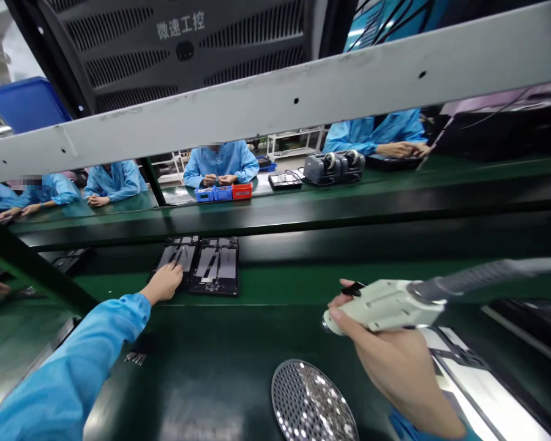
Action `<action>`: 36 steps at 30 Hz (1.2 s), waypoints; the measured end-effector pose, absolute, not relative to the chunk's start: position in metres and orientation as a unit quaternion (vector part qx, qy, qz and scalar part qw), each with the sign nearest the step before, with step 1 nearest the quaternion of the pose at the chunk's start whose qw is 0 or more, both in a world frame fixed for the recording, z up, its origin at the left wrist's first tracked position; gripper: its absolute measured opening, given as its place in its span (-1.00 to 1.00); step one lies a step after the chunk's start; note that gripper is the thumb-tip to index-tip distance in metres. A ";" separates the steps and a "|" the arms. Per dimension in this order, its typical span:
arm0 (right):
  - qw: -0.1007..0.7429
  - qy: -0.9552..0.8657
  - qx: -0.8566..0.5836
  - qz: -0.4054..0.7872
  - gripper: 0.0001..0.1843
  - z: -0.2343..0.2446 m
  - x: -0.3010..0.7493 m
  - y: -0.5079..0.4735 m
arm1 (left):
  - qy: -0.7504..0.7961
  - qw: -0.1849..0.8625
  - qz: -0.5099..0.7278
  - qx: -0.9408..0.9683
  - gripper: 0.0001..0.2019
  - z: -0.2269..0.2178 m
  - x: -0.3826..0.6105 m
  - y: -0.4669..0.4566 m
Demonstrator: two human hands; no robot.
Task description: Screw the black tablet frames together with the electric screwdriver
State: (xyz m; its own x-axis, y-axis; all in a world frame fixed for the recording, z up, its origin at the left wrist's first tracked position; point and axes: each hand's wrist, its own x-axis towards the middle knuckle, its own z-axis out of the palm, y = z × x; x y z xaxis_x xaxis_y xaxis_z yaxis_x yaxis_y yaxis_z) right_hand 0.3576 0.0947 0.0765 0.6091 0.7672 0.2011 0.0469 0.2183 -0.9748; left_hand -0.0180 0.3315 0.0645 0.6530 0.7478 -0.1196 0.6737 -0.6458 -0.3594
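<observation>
The tablet-like unit (178, 251) at the left hand (164, 283) looks thin, flat and stiff, likely light enough for one hand, but its exposed innards seem fragile, so the dark outer rim is the safer place to take hold, with fingertips kept off the strips across the middle. It lies on the green bench (202, 355), towards the far side and left of centre, just beside a second unit (227, 266) of the same kind; both show grey panels framed in black, crossed by dark bands. The left hand's fingers are bent over the near right part of the first unit, and I cannot tell whether they pinch it or merely rest there. The right hand is wrapped firmly around a handheld tool (381, 303), pale green and smooth, which looks rigid and fairly bulky; its thick body gives a good grip, though the grey hose (472, 282) at its rear probably drags a little. Near it, a perforated dish (288, 387) holds small shiny pieces (326, 398), likely easy to scatter
</observation>
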 end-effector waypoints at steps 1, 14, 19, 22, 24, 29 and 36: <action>0.689 -0.359 -0.577 0.252 -0.42 0.075 0.360 0.096 | -0.417 0.158 0.107 -0.889 -0.60 0.062 -0.016 0.329; 0.740 -0.296 -0.521 0.306 -0.50 0.107 0.353 0.091 | -0.571 0.207 -0.111 -0.787 -0.62 0.085 0.010 0.318; 0.758 -0.306 -0.498 0.289 -0.55 0.121 0.352 0.084 | -0.554 0.229 -0.170 -0.782 -0.64 0.123 0.016 0.314; 0.773 -0.293 -0.487 0.283 -0.54 0.127 0.354 0.082 | -0.495 0.256 -0.191 -0.808 -0.68 0.132 0.012 0.278; 0.779 -0.280 -0.483 0.286 -0.54 0.129 0.356 0.081 | -0.441 0.268 -0.194 -0.834 -0.73 0.124 0.007 0.230; 0.778 -0.263 -0.480 0.307 -0.52 0.130 0.357 0.079 | -0.294 0.263 -0.179 -0.901 -0.66 0.077 0.012 0.062; 0.770 -0.261 -0.484 0.325 -0.58 0.128 0.351 0.078 | -0.214 0.092 -0.103 -0.967 -0.50 0.064 0.022 0.014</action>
State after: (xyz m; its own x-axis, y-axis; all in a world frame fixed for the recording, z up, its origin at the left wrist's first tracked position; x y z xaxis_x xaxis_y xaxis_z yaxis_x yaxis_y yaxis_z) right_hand 0.3510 0.0778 0.1280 0.6525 0.7527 0.0879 -0.2470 0.3208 -0.9144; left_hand 0.0225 0.0138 0.0636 0.8870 0.3949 0.2393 0.4331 -0.8912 -0.1346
